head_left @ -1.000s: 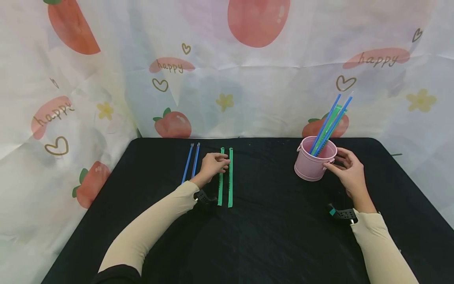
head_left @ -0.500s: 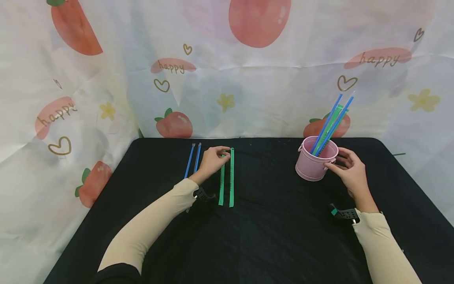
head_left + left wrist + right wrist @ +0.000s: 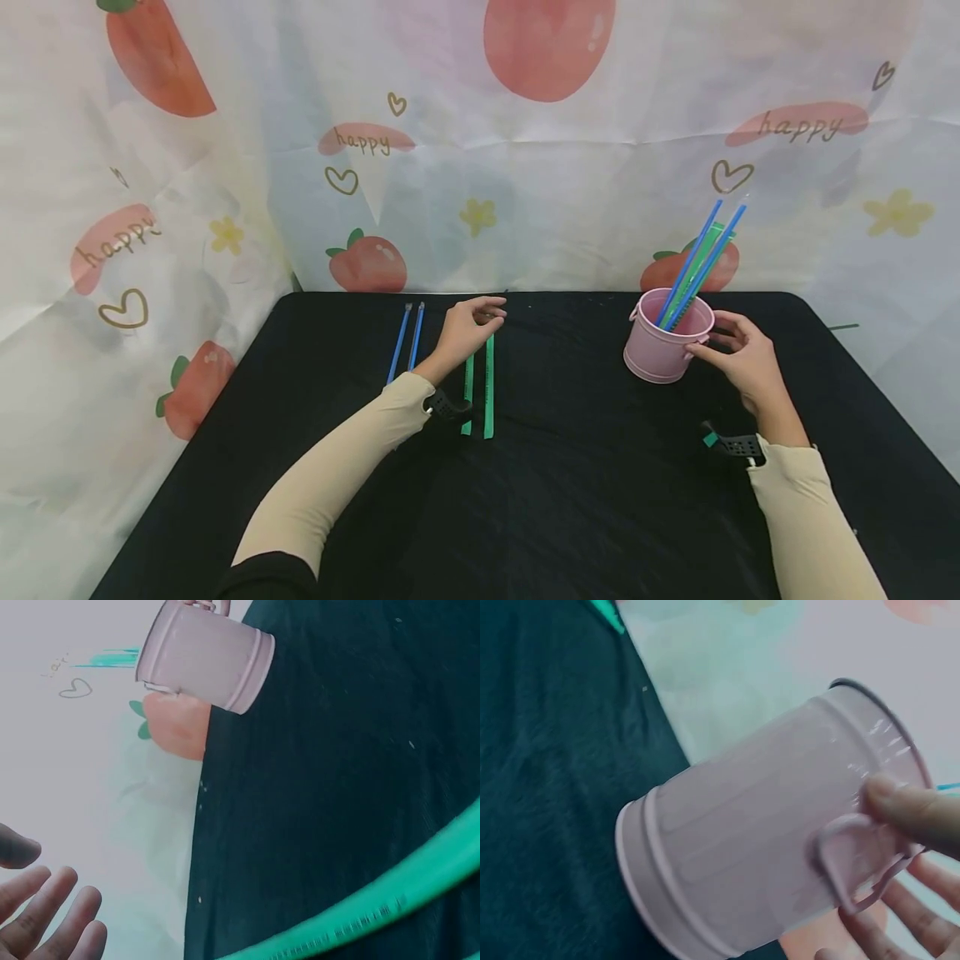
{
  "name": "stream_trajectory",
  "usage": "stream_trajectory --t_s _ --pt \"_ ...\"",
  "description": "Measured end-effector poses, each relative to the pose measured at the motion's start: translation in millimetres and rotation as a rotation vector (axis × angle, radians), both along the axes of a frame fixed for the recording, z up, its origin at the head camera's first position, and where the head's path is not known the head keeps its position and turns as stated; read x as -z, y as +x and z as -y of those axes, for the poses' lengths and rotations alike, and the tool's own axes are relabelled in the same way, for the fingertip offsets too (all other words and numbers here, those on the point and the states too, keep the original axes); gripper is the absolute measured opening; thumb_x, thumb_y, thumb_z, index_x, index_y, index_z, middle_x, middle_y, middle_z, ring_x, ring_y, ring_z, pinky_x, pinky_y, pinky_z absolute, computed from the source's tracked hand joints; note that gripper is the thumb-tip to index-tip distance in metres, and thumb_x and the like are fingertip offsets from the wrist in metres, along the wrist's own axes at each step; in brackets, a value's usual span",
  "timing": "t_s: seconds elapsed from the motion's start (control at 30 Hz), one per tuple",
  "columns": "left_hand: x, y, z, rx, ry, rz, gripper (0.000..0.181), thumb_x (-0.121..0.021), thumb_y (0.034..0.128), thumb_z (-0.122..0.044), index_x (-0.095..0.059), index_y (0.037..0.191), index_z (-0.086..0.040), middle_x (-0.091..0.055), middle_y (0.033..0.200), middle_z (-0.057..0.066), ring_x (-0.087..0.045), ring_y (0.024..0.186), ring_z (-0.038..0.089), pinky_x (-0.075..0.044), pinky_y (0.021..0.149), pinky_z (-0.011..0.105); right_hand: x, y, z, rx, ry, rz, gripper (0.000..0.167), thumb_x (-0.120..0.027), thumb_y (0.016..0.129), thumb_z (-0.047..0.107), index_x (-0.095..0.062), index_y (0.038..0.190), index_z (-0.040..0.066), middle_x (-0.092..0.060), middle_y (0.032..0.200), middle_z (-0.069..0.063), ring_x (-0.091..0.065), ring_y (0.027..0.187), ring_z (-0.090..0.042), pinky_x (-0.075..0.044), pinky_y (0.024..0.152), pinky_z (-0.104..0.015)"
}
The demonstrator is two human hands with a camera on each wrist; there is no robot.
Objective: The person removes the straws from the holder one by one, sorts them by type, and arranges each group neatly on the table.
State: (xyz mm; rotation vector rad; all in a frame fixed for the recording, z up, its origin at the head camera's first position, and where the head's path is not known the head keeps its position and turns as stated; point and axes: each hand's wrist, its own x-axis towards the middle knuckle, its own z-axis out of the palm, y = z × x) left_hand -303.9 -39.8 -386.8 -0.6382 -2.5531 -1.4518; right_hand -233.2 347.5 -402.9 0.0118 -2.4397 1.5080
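Note:
My left hand (image 3: 468, 327) hovers over the far ends of two long green strips (image 3: 489, 387) lying side by side on the black table. Its fingers are loosely extended, and nothing is between them in the left wrist view. Small print runs along the nearer green strip (image 3: 352, 928). My right hand (image 3: 745, 362) holds a pink metal bucket (image 3: 654, 350) at its right side. In the right wrist view the thumb presses the bucket's wall (image 3: 757, 832) by the small loop handle, with fingers on the other side. Blue sticks (image 3: 688, 262) and green strips lean upright in the bucket.
Two slim blue sticks (image 3: 399, 342) with greyish far ends lie left of the green strips, partly behind the left wrist. The black tabletop (image 3: 570, 467) ends at a fruit-patterned cloth backdrop (image 3: 555, 208). A band with a small device (image 3: 735, 444) is on the right wrist.
My left hand has moved a little right and farther back, over the tops of the green strips. The right hand and the bucket have stayed almost still.

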Motion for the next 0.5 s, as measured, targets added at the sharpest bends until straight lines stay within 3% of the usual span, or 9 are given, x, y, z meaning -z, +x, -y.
stream_trajectory --t_s 0.2,0.37,0.5 --pt "-4.9 -2.0 -17.3 0.026 0.056 -0.010 0.031 -0.061 0.0905 -0.009 -0.063 0.122 -0.006 -0.071 0.105 0.013 -0.068 0.093 0.025 -0.051 0.066 0.023 -6.8 1.3 1.1 -0.005 0.025 0.036 0.060 -0.070 0.084 0.015 -0.040 0.135 0.004 -0.044 0.103 0.028 -0.047 0.089 0.018 -0.044 0.070 0.001" --pt "-9.8 -6.8 -38.3 0.045 0.110 -0.009 0.030 -0.061 0.0913 -0.010 -0.063 0.121 -0.006 -0.070 0.107 0.013 -0.067 0.097 0.025 -0.055 0.084 0.027 -9.8 0.9 2.2 0.004 0.045 0.070 0.066 -0.070 0.085 0.018 -0.035 0.138 -0.001 -0.041 0.104 0.028 -0.046 0.086 0.019 -0.043 0.070 0.001" --pt "-14.4 -11.2 -59.3 0.091 0.146 -0.010 0.031 -0.060 0.0918 -0.011 -0.062 0.122 -0.004 -0.070 0.108 0.014 -0.066 0.100 0.025 -0.054 0.086 0.027 -10.1 1.9 3.1 0.003 0.033 0.072 0.063 -0.070 0.085 0.018 -0.037 0.136 0.001 -0.042 0.103 0.028 -0.047 0.086 0.019 -0.043 0.070 0.002"
